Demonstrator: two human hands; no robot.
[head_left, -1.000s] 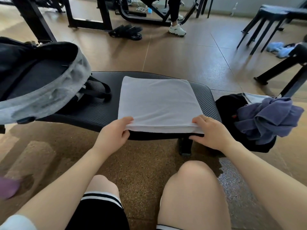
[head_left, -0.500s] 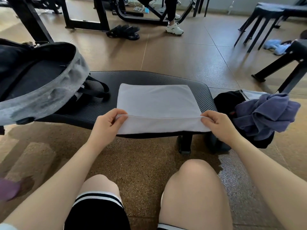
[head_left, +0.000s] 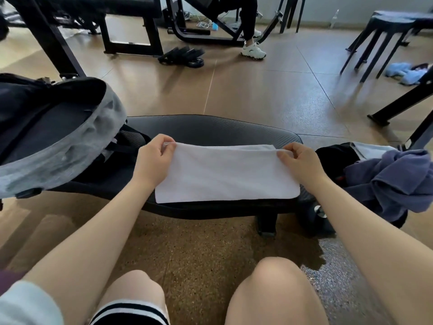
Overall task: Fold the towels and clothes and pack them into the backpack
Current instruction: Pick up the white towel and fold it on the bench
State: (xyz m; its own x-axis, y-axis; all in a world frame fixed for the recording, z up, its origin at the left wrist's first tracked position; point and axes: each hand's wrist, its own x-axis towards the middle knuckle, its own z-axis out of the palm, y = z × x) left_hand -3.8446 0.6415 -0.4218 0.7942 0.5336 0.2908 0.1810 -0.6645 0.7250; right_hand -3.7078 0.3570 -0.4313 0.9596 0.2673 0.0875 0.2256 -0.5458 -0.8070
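A white towel [head_left: 225, 175] lies on the black padded bench [head_left: 210, 127], folded over into a narrow strip. My left hand [head_left: 153, 165] pinches its far left corner and my right hand [head_left: 300, 164] pinches its far right corner. The grey and black backpack [head_left: 54, 134] lies open on the bench's left end, just left of my left hand. A purple garment [head_left: 393, 181] is heaped on a black bag [head_left: 335, 156] to the right of the bench.
Black gym machine frames [head_left: 131, 31] stand behind the bench, with black sandals [head_left: 185, 57] and another person's white shoe [head_left: 254, 50] on the brown floor. Black stools [head_left: 384, 36] and light blue cloth [head_left: 403, 72] are at the far right. My knees are below the bench.
Both hands lifted the towel's near edge and carried it away from me over the rest, folding the towel in half into a narrower strip.
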